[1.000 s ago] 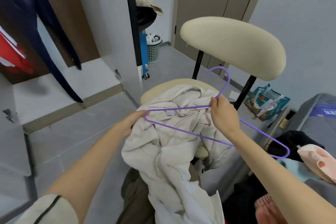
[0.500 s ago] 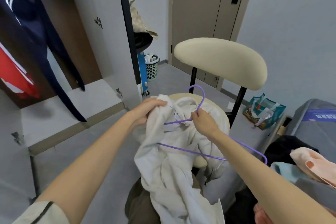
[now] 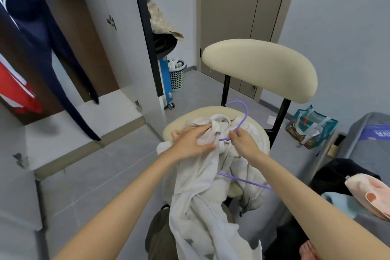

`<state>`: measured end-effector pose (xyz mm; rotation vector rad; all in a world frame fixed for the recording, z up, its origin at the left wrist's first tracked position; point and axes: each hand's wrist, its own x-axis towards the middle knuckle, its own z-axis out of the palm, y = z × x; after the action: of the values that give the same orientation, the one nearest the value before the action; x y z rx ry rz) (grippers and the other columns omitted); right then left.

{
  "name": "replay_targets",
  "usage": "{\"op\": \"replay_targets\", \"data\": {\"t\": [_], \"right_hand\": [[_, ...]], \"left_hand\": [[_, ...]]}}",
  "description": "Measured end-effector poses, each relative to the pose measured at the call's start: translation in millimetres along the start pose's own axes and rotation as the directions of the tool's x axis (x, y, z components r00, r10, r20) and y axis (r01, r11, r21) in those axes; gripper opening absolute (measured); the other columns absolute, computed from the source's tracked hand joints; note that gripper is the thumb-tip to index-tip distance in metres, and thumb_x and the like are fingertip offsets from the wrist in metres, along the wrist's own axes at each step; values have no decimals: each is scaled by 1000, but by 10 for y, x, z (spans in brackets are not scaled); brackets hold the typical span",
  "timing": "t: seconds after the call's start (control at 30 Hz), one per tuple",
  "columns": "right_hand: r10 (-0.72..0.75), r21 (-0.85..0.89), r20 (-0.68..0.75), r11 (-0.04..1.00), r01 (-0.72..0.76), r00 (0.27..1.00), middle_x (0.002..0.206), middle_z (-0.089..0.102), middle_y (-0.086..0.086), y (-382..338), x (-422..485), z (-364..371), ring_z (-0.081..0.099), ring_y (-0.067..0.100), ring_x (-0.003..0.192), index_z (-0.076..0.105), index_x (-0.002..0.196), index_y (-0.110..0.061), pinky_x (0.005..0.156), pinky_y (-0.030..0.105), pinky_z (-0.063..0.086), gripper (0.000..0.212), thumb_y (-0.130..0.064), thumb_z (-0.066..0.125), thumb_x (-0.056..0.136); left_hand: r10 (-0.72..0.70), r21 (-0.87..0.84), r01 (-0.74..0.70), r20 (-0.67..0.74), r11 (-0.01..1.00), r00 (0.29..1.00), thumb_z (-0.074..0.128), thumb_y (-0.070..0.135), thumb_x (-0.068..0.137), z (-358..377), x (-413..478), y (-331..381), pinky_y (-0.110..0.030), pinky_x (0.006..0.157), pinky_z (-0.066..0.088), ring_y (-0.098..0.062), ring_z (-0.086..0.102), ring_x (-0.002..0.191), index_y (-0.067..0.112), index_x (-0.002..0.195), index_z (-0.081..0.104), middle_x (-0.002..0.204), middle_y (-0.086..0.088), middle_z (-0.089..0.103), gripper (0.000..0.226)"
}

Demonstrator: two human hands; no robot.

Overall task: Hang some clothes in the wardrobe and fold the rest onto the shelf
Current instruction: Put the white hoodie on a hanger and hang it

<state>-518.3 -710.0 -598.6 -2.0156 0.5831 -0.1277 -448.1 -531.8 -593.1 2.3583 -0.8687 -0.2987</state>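
One view, from the head: the left hand (image 3: 190, 143) grips bunched collar fabric of the pale garment (image 3: 202, 192) over the chair (image 3: 259, 69), while the right hand (image 3: 242, 141) pinches the purple hanger (image 3: 242, 118) at its neck, hook rising just beyond the fingers. Hanging looks barely begun; dark clothes (image 3: 35, 34) already hang left, and folding remains.

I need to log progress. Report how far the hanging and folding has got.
Done: a navy garment and a red one already hang in the wardrobe.
In hand: the right hand grips the purple hanger while the left hand holds the cream garment over the chair.
Left: hanging it; pink and dark clothes wait at right.
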Motion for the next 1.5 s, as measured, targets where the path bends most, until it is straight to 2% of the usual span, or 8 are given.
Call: {"op": "replay_targets", "data": {"t": [0.2, 0.37, 0.47, 0.63, 0.97, 1.03, 1.17, 1.5], "right_hand": [[-88, 97, 36, 992, 84, 996, 66, 43, -1, -77, 109, -6, 38, 14, 63, 38, 68, -16, 58, 27, 31, 31, -15, 41, 99], [-193, -137, 25, 971, 194, 981, 88, 57, -11, -137, 246, 18, 46, 17, 94, 57, 87, -20, 89, 36, 29, 22, -32, 45, 100], [-223, -225, -217, 959, 173, 951, 121, 60, -4, -14, 314, -48, 43, 24, 118, 61, 115, -17, 99, 36, 27, 27, -34, 46, 100], [-34, -167, -483, 985, -54, 875, 122, 52, 17, 411, 410, -168, 38, 36, 118, 51, 116, -1, 98, 41, 33, 25, -10, 52, 93], [292, 45, -251, 956, -291, 923, 147, 37, 19, 969, 820, -63, 38, 37, 134, 18, 148, -4, 111, 46, 30, 71, -23, 59, 93], [309, 48, -255, 950, -307, 916, 138, 47, 16, 989, 910, -82, 45, 36, 127, 30, 143, -8, 107, 48, 34, 65, -30, 62, 91], [245, -17, -255, 966, -257, 935, 75, 55, 6, 954, 1032, -166, 52, 31, 85, 50, 69, -15, 67, 34, 39, 30, -34, 57, 92], [221, 68, -578, 972, -224, 785, 112, 64, 25, 490, 893, -642, 58, 41, 106, 68, 108, -1, 81, 37, 44, 28, -17, 47, 98]], "left_hand": [[97, 219, -104, 44, 970, 994, 59, 38, 91, -12, 61, -124, -31, 102, 37, -14, 41, 134, 31, 147, 38, 146, 6, 47, 60], [68, 169, -33, -206, 985, 976, 45, 29, 99, 87, 78, -248, -37, 102, 38, -21, 47, 128, 30, 144, 41, 142, 1, 52, 45], [-109, 108, 155, -347, 982, 931, 43, 27, 100, 109, 118, -392, -38, 93, 36, -30, 49, 121, 28, 144, 40, 134, -8, 55, 43], [-288, 68, 334, -364, 940, 886, 34, 42, 101, 142, 214, -640, -44, 95, 34, -36, 49, 120, 25, 142, 42, 130, -14, 55, 45], [-319, -76, 324, -484, 943, 815, 47, 49, 96, 303, 312, -827, -39, 76, 35, -32, 56, 81, 15, 75, 58, 76, -4, 62, 41], [-342, -151, 309, -516, 939, 786, 51, 52, 94, 302, 310, -834, -40, 78, 38, -29, 55, 75, 12, 73, 58, 70, -4, 61, 46], [-421, -391, 234, -506, 890, 753, 58, 59, 87, 258, 283, -813, -36, 65, 36, -17, 45, 59, 9, 65, 52, 57, 4, 49, 55], [-469, -386, 340, -314, 857, 825, 54, 72, 81, 11, 77, -747, -29, 53, 33, -10, 44, 51, 23, 53, 53, 48, 12, 48, 56]]}}
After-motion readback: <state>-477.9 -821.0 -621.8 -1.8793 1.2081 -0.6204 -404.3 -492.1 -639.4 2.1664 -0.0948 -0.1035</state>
